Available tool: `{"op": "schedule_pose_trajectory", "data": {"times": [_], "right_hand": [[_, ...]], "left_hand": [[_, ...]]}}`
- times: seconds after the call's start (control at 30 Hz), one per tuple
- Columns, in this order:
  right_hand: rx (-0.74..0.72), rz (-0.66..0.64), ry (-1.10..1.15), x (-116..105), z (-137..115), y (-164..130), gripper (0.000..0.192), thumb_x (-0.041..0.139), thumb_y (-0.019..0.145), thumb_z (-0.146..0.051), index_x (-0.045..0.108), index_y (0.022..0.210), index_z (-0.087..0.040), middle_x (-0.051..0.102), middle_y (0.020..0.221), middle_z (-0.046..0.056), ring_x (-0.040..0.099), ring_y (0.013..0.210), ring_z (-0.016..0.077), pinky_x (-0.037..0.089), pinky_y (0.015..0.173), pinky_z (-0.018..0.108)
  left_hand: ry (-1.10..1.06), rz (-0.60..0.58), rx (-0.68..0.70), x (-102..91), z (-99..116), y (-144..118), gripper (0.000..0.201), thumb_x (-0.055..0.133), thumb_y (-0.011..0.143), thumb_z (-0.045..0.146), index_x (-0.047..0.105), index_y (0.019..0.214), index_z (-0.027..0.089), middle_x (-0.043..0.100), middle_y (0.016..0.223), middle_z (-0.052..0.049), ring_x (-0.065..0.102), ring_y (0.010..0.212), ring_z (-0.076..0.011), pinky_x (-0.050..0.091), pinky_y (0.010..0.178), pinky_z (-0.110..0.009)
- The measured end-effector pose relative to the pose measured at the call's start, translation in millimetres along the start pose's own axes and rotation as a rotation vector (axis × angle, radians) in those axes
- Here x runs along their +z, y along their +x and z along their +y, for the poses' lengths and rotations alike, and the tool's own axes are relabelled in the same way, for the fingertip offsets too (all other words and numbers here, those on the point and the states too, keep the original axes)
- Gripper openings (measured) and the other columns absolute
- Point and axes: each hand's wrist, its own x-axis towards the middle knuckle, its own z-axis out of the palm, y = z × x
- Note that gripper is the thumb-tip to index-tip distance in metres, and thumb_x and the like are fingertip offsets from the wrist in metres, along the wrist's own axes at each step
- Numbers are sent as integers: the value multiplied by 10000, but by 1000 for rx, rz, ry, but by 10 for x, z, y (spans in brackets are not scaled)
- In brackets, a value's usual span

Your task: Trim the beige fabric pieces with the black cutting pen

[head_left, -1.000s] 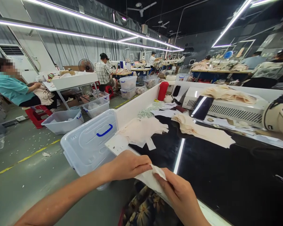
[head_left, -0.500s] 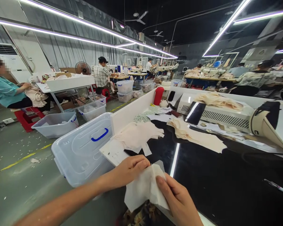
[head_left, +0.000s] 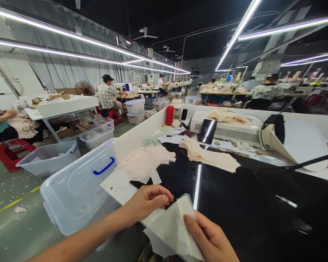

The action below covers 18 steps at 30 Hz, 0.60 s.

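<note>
A thin, off-white fabric piece with a folded strip along its right side is pinched by my right hand, thumb on top. It hangs over the near left edge of the black table. Just left of its upper corner is my left hand, fingers loosely bent and apart from the fabric, with nothing seen in them. A stack of pale pink cut pieces lies beyond my left hand. Farther right rests a stack of cream cut pieces.
A lidded clear bin stands left of the table. A phone leans against a white slotted machine; a red bottle is behind. A pen lies at right. Co-workers, including one in plaid, sit at other tables.
My left hand has let go of the fabric and moved slightly off to the left. The fabric lies flatter in my right hand. The view has turned right.
</note>
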Motion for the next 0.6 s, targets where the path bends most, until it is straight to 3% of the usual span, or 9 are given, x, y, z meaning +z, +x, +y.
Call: {"op": "schedule_pose_trajectory", "data": {"times": [0.07, 0.17, 0.27, 0.4, 0.5, 0.6], "right_hand": [[-43, -10, 17, -14, -49, 12, 601, 664, 764, -802, 748, 830, -211, 537, 640, -13, 433, 605, 133, 374, 544, 233], [-80, -22, 20, -86, -84, 44, 576, 687, 775, -761, 754, 867, -196, 603, 697, 5, 489, 647, 150, 411, 600, 244], [-19, -60, 45, -190, -69, 72, 565, 775, 705, -717, 760, 918, -193, 665, 738, 16, 544, 658, 167, 439, 611, 251], [70, -127, 92, -293, -25, 89, 550, 821, 671, -665, 768, 913, -174, 727, 768, 41, 575, 654, 172, 426, 591, 242], [100, -150, 102, -344, -31, 119, 480, 827, 684, -618, 757, 857, -175, 684, 708, 11, 532, 619, 146, 400, 573, 228], [9, -130, -38, -446, -84, 203, 388, 805, 736, -552, 702, 738, -177, 567, 609, -34, 433, 568, 112, 361, 562, 228]], "left_hand": [[11, -65, 7, 102, 37, 32, 502, 761, 840, 600, 726, 1040, 141, 717, 965, -60, 630, 847, -167, 478, 803, -281], [59, -35, -23, 237, 111, 92, 413, 745, 866, 548, 714, 927, 141, 669, 878, -26, 576, 782, -144, 440, 726, -249], [117, 26, -39, 297, 181, 172, 392, 691, 901, 543, 701, 908, 151, 624, 823, -6, 511, 722, -125, 396, 649, -227], [128, 0, -62, 284, 235, 309, 393, 672, 902, 548, 687, 929, 155, 603, 806, 3, 495, 700, -119, 377, 619, -216], [197, -51, 0, 258, 277, 441, 358, 653, 915, 507, 683, 895, 151, 586, 780, 7, 481, 693, -118, 364, 608, -214], [302, -94, 78, 235, 374, 598, 303, 625, 939, 445, 692, 886, 154, 583, 753, 14, 468, 665, -113, 347, 595, -217]]}}
